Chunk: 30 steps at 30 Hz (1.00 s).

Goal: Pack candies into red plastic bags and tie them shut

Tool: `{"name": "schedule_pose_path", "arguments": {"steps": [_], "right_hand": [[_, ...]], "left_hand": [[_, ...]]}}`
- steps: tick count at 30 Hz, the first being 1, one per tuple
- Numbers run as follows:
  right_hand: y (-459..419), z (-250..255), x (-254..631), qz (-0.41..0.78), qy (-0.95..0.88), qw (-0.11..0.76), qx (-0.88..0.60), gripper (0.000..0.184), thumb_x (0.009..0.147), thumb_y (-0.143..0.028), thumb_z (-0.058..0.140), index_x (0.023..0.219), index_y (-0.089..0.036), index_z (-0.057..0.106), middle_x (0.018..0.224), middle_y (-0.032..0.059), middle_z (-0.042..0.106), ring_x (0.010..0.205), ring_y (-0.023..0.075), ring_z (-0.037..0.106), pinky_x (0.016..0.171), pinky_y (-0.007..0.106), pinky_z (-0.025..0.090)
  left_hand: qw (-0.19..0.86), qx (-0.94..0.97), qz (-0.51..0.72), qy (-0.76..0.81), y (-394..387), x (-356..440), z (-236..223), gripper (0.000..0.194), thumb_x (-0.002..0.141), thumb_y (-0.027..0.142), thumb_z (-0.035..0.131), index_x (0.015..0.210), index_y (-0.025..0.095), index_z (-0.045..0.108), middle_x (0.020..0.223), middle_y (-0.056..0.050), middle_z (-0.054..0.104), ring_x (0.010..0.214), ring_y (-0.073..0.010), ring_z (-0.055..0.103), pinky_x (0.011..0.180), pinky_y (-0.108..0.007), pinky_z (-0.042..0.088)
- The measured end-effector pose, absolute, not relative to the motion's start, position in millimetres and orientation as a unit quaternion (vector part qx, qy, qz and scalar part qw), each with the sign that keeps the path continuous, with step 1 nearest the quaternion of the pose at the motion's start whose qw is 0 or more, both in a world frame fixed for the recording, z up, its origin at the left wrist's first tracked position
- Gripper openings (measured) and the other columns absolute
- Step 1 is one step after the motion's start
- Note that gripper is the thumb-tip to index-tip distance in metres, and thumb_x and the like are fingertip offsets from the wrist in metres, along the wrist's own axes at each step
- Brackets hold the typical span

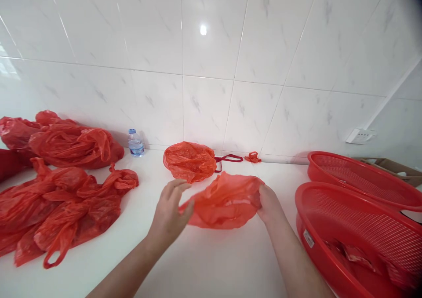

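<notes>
A crumpled red plastic bag [224,201] lies on the white counter [204,263] in front of me. My left hand [171,212] pinches its left edge between thumb and fingers, the other fingers spread upward. My right hand [268,203] grips the bag's right edge with curled fingers. Just behind it sits another bunched red bag [189,161] with a dark red handle strap [229,158] trailing to its right.
Several filled red bags [66,188] pile up on the left of the counter. A small water bottle [135,143] stands at the tiled wall. Two red mesh baskets [359,227] sit at the right, the near one holding red scraps. A wall socket [360,135] is at right.
</notes>
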State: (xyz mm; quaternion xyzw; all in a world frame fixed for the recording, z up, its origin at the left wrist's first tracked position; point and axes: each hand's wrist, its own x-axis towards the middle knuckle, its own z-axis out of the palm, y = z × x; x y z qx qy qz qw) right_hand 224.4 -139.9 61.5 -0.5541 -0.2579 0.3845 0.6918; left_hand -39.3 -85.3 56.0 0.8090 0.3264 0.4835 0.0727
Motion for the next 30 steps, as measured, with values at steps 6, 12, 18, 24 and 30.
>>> {"name": "schedule_pose_path", "arguments": {"steps": [6,12,18,24,30], "right_hand": [[-156.6,87.4,200.7,0.415,-0.363,0.580,-0.601,0.012,0.067,-0.028,0.056,0.067,-0.021,0.046,0.057,-0.0067,0.046,0.047,0.0079,0.040,0.043,0.020,0.030],[-172.2,108.3,205.1,0.168,-0.493,0.464,-0.717,0.034,0.069,-0.037,0.062,0.099,-0.024,0.056,0.086,0.0000,0.057,0.072,0.0160,0.055,0.056,0.026,0.042],[-207.9,109.9,164.5,-0.115,-0.618,0.459,-0.628,0.014,0.085,-0.026,0.047,0.095,-0.024,0.057,0.091,0.0040,0.060,0.084,0.0180,0.056,0.074,0.031,0.046],[-200.0,82.2,161.8,-0.049,-0.705,0.164,-0.688,0.025,0.084,-0.020,0.049,0.106,-0.024,0.060,0.103,0.0077,0.062,0.090,0.0227,0.057,0.077,0.034,0.043],[-181.7,56.3,218.5,0.093,-0.581,0.009,-0.808,0.073,0.062,-0.032,0.068,0.131,-0.022,0.045,0.120,0.0127,0.056,0.098,0.0285,0.057,0.073,0.034,0.043]], "left_hand": [[0.023,0.912,0.348,0.216,-121.9,-6.0,71.9,0.069,0.066,0.029,0.072,0.129,0.025,0.043,0.129,-0.013,0.047,0.112,-0.0307,0.048,0.088,-0.044,0.043],[0.304,0.820,0.304,0.377,-105.0,-2.2,60.2,0.020,0.079,0.015,0.041,0.075,0.022,0.059,0.070,0.001,0.061,0.063,-0.0143,0.056,0.053,-0.023,0.039],[0.528,0.653,0.373,0.395,-92.5,-6.2,54.4,0.013,0.077,0.030,0.053,0.086,0.020,0.057,0.069,0.001,0.063,0.058,-0.0150,0.059,0.048,-0.022,0.040],[0.707,0.556,0.323,0.294,-86.0,-14.9,51.0,0.022,0.072,0.036,0.065,0.082,0.018,0.057,0.077,-0.002,0.066,0.066,-0.0160,0.063,0.060,-0.025,0.046],[0.669,0.571,0.306,0.364,-64.1,-29.7,41.1,0.033,0.067,0.020,0.063,0.100,0.017,0.056,0.099,-0.008,0.064,0.084,-0.0196,0.064,0.074,-0.033,0.049]]}}
